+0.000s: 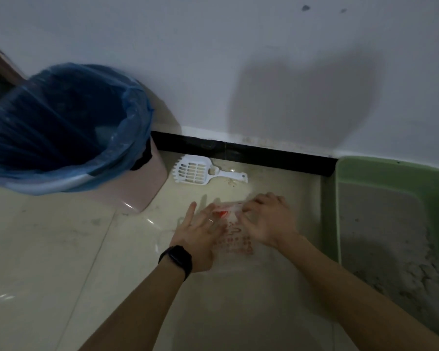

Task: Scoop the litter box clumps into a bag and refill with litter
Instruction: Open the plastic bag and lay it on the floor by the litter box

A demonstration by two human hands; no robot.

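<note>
**Inspector:** Nearest the camera, count the hands.

**Assistant:** Two. The left hand (200,231) is spread flat, fingers extended, pressing on one clear bag (235,239) with red print that lies on the floor (48,249). It grips nothing. One black band (176,259) sits on that wrist. The right hand (269,219) is curled, fingertips pinching the bag's upper edge.

**Inspector:** To the right?

**Assistant:** One green box (390,173), just beside the right forearm, set against the wall (238,59). It holds grey litter (390,236), rough and lumpy toward the near side. Separate clumps cannot be counted.

**Inspector:** Further out?

**Assistant:** One white slotted scoop (200,171) lies flat on the floor beyond the hands, untouched, near the black skirting (264,154). A few crumbs lie by its handle.

**Inspector:** Far left?

**Assistant:** One pink bin (137,188) with one blue liner (69,117), standing by the wall, well apart from the box.
</note>
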